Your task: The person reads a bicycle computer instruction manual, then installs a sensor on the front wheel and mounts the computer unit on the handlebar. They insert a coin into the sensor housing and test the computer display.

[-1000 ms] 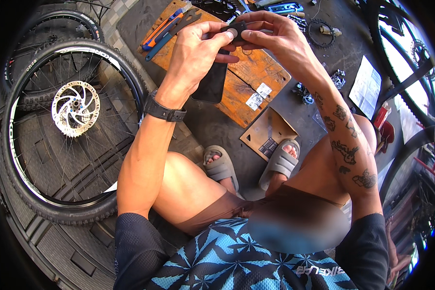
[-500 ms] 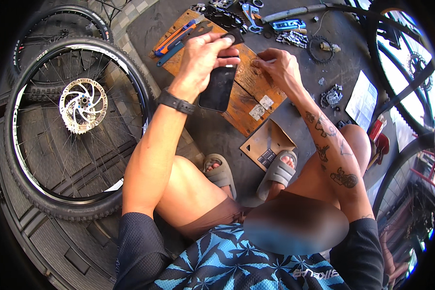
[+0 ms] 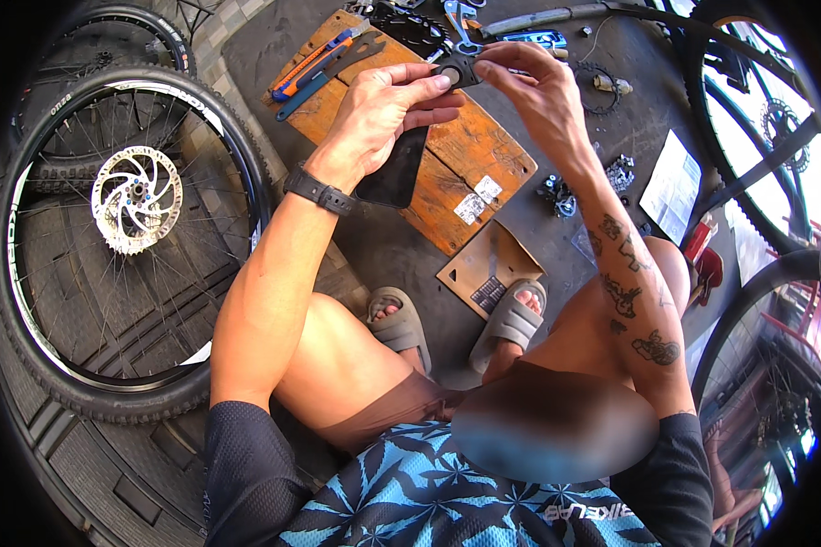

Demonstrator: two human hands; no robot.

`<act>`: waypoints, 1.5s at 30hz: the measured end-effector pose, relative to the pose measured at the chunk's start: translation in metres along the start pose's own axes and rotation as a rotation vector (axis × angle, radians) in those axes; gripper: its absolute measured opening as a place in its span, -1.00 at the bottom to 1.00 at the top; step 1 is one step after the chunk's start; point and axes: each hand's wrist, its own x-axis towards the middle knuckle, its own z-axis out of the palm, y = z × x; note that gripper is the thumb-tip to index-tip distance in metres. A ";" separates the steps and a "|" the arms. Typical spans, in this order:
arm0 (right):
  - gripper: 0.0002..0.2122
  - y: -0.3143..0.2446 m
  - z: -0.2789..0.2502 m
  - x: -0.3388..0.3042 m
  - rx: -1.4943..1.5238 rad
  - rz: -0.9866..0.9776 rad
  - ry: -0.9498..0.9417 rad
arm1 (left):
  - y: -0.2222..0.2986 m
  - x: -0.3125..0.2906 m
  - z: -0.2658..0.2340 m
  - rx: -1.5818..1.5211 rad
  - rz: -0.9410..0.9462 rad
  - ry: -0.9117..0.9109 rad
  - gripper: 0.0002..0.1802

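Over the far part of a worn wooden board, my left hand pinches a small flat black part with a round silver disc set in it, like a coin cell. My right hand is closed on the part's right edge, thumb and finger pressed together there. Beneath my left hand a dark-screened phone lies partly on the board, its upper end hidden. Left of the hands, an orange-and-blue utility knife and a blue-handled flat wrench rest on the board.
A bicycle wheel with a disc rotor lies at the left. Beyond the hands are a black chainring and blue tools. A chain pile, a paper sheet and a bicycle frame stand right. Open cardboard lies between my feet.
My right hand has risen from the board to the black part and now grips its right edge. My left hand still holds the part, which has shifted slightly right.
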 end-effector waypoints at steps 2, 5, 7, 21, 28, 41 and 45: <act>-0.77 -0.004 0.004 -0.001 -0.005 -0.013 -0.004 | 0.000 0.000 0.003 -0.012 0.000 -0.041 -0.72; -0.78 -0.006 0.008 -0.001 0.033 0.032 0.010 | 0.000 -0.001 0.005 -0.009 -0.010 -0.038 -0.73; -0.79 -0.008 0.008 -0.003 0.004 -0.007 0.001 | 0.000 -0.001 0.005 -0.022 -0.007 -0.049 -0.74; -0.62 -0.009 0.004 -0.001 0.264 0.165 -0.078 | 0.002 0.002 0.005 -0.015 0.005 -0.041 -0.65; -0.62 -0.007 0.006 -0.004 0.242 0.136 -0.067 | 0.005 0.000 0.012 -0.009 0.040 -0.045 -0.71; -0.63 -0.011 0.008 -0.002 0.310 0.159 -0.069 | 0.003 0.000 0.017 0.127 0.141 0.018 -0.68; -0.63 -0.016 0.005 -0.003 0.357 0.214 -0.117 | 0.001 -0.001 0.019 0.136 0.122 0.004 -0.66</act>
